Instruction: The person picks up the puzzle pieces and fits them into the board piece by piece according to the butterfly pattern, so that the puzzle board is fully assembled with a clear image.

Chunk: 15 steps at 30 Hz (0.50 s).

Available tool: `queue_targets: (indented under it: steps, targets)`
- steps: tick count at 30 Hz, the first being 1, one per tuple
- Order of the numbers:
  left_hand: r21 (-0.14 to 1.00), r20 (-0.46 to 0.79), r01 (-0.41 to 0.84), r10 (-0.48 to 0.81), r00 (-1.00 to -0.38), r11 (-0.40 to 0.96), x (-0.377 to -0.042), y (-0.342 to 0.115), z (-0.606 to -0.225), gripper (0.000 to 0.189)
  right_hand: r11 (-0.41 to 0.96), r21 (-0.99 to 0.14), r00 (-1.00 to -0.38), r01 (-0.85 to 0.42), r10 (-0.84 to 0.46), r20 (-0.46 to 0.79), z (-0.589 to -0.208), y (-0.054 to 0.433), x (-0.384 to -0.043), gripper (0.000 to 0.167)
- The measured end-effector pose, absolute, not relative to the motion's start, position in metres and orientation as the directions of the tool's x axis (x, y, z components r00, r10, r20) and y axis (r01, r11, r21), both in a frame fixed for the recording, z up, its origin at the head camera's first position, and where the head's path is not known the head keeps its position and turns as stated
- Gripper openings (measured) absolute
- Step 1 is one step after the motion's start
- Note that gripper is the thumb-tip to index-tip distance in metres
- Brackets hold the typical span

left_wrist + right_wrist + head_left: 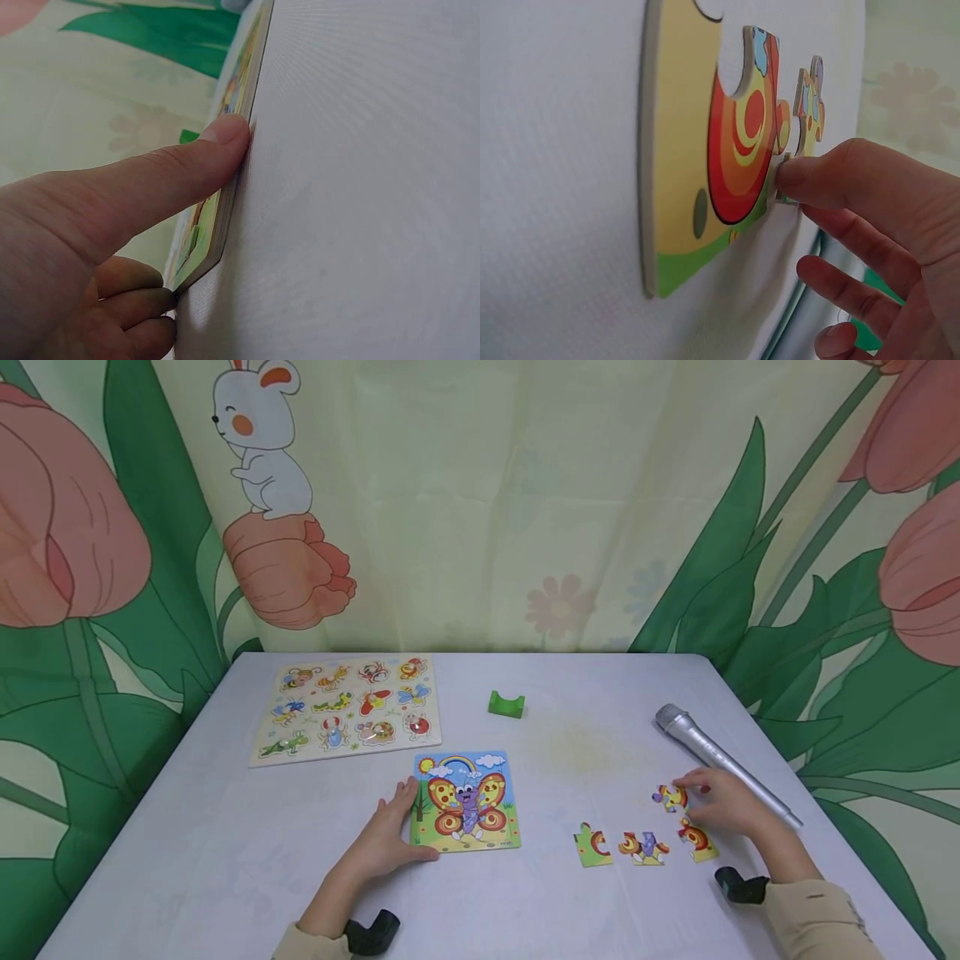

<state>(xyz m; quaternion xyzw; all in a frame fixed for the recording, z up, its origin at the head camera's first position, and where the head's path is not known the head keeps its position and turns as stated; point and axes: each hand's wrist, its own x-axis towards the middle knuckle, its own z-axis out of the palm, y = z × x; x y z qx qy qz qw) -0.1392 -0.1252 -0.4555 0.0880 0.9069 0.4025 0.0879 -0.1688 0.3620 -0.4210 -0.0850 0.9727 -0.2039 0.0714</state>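
Beige sleeve [813, 914] nearest, above white desk [465, 906]. Just beyond, in a loose row, left piece [594, 850], middle piece [643, 848] and corner piece [699, 842]. Leftward, on the desk, butterfly board [469, 806], nearly square, head end pointing away; against its near-left corner, left hand [384, 839], thumb well apart from the fingers. Just behind the corner piece, small piece [664, 798], long axis roughly left to right, purple tip leftward, other end pinched between right hand [722, 802]'s thumb and finger. Beside that hand, slanting, mic [705, 747], head pointing far-left. Farther, green block [506, 706], then insect board [315, 752], insects in three rows of four. Only in left wrist view: butterfly board's thickness under the thumb. Only in right wrist view: lower fingers [855, 292], spread and off the pieces.
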Motion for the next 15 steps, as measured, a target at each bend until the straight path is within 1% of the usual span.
queue_targets:
  steps: [6,15]
  targets:
    - [0.740,-0.081,0.099,0.235,-0.969,0.665,-0.140,-0.126,-0.456,0.107,0.911,-0.392,-0.980,-0.127,-0.176,-0.093,-0.424,0.362,-0.170,0.040]
    - [0.740,-0.094,0.084,0.227,-0.969,0.667,-0.140,-0.126,-0.456,0.106,0.899,-0.402,-0.980,-0.175,-0.200,-0.022,-0.422,0.347,-0.169,0.039]
